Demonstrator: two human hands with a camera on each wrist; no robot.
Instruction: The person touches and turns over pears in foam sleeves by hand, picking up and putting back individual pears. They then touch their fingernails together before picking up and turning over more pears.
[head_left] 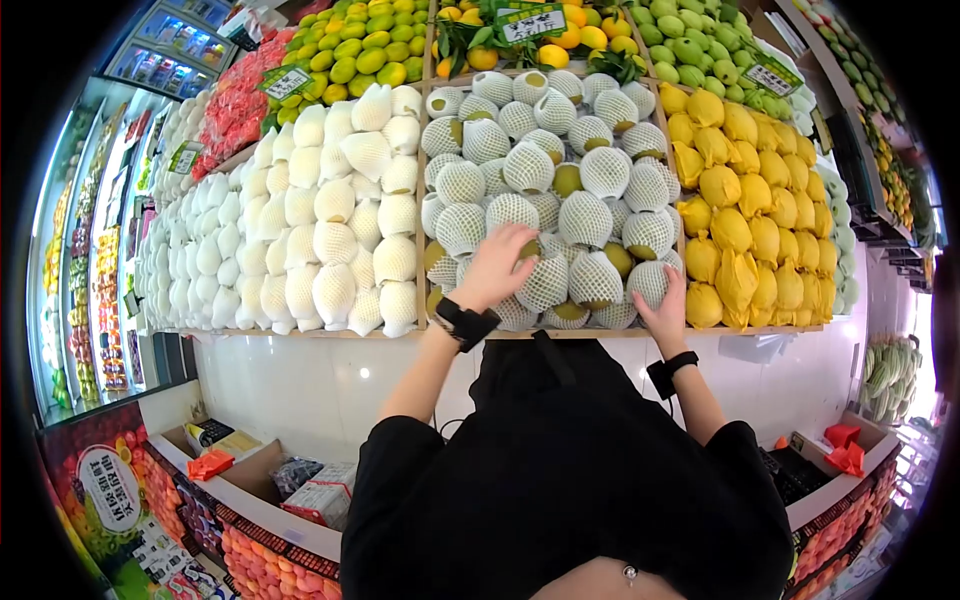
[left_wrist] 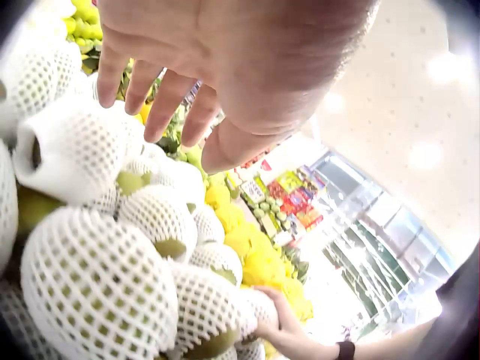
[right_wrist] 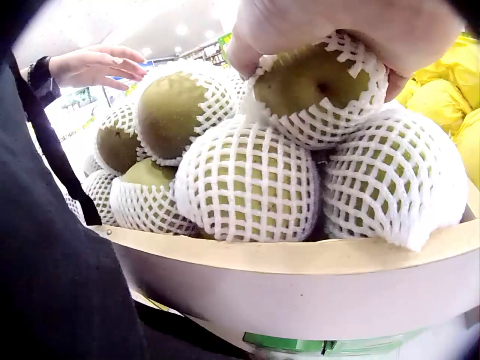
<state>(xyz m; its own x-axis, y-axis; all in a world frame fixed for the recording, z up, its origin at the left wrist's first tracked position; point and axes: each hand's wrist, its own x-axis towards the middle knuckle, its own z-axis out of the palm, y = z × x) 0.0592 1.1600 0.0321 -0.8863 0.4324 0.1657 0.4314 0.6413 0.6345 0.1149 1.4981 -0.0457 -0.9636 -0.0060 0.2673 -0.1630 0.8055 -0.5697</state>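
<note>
Large green fruits in white foam nets (head_left: 527, 167) fill the middle bin in the head view. My left hand (head_left: 497, 268) is over the front part of this pile, fingers spread and pointing right. In the left wrist view the palm of the left hand (left_wrist: 240, 67) faces the netted fruits with nothing held in it. At the bin's front right corner my right hand (head_left: 664, 315) grips one netted green fruit (right_wrist: 315, 86). Its bare green end faces the right wrist camera, and thumb and fingers curl round its sides. It sits above other netted fruits (right_wrist: 247, 180) behind the front board.
A pale wooden edge (right_wrist: 270, 256) runs along the bin's front. Cream-netted fruits (head_left: 333, 243) are stacked to the left, and yellow-wrapped fruits (head_left: 735, 230) to the right. Farther back are green-yellow fruits (head_left: 372, 62), oranges (head_left: 592, 38) and a price sign (head_left: 531, 23).
</note>
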